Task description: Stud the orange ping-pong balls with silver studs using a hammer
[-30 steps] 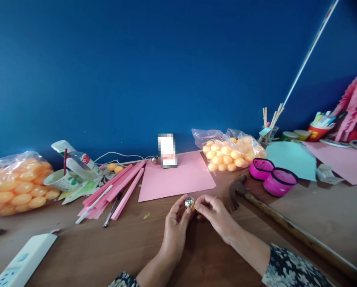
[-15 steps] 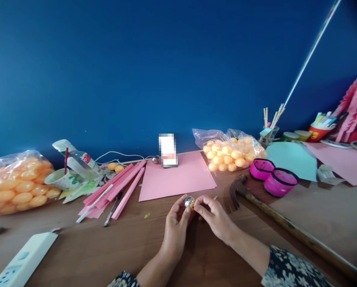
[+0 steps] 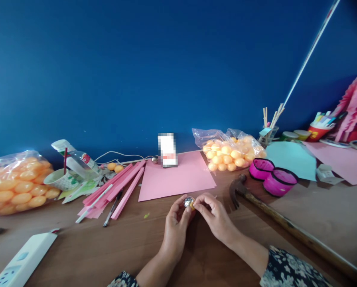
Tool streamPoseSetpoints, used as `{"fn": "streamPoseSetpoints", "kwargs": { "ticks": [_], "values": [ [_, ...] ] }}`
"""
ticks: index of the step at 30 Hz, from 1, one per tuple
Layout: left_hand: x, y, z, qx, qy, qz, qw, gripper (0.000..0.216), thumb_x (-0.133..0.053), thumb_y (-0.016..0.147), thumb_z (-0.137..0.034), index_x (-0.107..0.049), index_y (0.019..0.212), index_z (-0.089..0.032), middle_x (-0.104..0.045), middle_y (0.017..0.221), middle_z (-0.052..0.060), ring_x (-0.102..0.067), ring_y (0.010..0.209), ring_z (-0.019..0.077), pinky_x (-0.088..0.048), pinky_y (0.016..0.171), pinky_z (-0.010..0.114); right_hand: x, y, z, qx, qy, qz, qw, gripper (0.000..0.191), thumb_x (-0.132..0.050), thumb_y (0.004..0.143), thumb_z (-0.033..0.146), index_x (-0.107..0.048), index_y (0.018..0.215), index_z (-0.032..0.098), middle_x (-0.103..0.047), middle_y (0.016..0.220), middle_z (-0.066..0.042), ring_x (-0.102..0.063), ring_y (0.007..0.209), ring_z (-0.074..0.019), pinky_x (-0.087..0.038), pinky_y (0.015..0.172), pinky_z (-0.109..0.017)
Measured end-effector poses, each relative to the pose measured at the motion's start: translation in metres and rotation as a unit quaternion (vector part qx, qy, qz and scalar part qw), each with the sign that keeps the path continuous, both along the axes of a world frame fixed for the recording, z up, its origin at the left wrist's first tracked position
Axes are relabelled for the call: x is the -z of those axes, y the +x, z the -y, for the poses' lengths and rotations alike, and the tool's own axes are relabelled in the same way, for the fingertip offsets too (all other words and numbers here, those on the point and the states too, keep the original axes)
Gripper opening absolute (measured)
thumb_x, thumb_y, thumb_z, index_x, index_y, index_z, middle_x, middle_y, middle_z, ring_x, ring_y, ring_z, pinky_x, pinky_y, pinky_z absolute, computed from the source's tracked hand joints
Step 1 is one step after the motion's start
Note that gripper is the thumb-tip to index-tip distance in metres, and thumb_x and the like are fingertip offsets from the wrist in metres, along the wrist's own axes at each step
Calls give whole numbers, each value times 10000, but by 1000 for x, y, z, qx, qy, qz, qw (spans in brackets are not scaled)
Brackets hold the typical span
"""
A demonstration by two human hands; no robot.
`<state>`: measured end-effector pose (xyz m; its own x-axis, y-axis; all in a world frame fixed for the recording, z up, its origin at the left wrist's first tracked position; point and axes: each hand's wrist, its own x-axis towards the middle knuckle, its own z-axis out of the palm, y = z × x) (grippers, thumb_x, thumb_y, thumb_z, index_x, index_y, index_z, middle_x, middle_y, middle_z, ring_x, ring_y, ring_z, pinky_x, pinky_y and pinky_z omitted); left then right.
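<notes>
A small shiny silver ball [image 3: 188, 201] is held between the thumb and fingers of my left hand [image 3: 177, 221]. An orange-yellow patch shows on its lower right side. My right hand [image 3: 215, 217] is closed in a pinch right at that side of the ball, thumb and forefinger together. Whatever sits between those fingertips is too small to make out. Both hands are above the brown table, just in front of a pink paper sheet [image 3: 172, 185].
A hammer [image 3: 256, 203] lies right of my hands, near two magenta bands [image 3: 280, 182]. Bags of orange balls [image 3: 226, 155] stand left and right. Pink strips [image 3: 115, 187], a pen [image 3: 112, 209] and a power strip [image 3: 25, 259] lie left. A blurred-out phone-like object [image 3: 168, 150] stands behind.
Almost nothing differs. My right fingertips have shifted very slightly against the ball, and the orange-yellow patch looks a little different; the left hand keeps its hold.
</notes>
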<state>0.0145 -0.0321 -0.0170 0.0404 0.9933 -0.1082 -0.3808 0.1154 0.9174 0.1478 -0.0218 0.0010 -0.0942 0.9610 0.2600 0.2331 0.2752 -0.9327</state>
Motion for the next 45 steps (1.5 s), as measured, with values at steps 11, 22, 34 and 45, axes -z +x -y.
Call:
{"fn": "streamPoseSetpoints", "kwargs": {
  "ticks": [11,22,34,45],
  "values": [
    [0,-1,-1,3,4,-13,1000,411,-597,761,-319,-521,1136,-168,-615,1108,100,-559,1056,229,-428,936,374,1,0,-1,-8,-17,-9,1000,175,-481,849,307,-551,736,192,-570,765,-12,-528,739,-158,-408,707,-254],
    [1,1,-1,-10,7,-14,1000,415,-606,750,-335,-534,1123,-169,-625,1089,98,-569,1039,227,-434,926,369,1,0,-1,-14,-29,-8,999,194,-474,848,329,-553,733,194,-576,766,-12,-528,749,-162,-410,723,-260],
    [2,1,-1,-8,14,-9,1000,393,-594,762,-297,-530,1131,-180,-616,1109,91,-567,1044,228,-437,929,377,-2,0,-1,-24,-52,-18,998,217,-469,852,346,-557,729,190,-592,763,-7,-530,745,-160,-401,721,-258],
    [-2,1,0,-9,12,-33,999,411,-627,728,-286,-553,1119,-184,-639,1088,91,-583,1026,226,-437,925,368,-2,3,-1,-38,-77,-15,996,229,-468,849,350,-564,719,187,-589,732,5,-518,706,-151,-388,672,-250]
  ]
}}
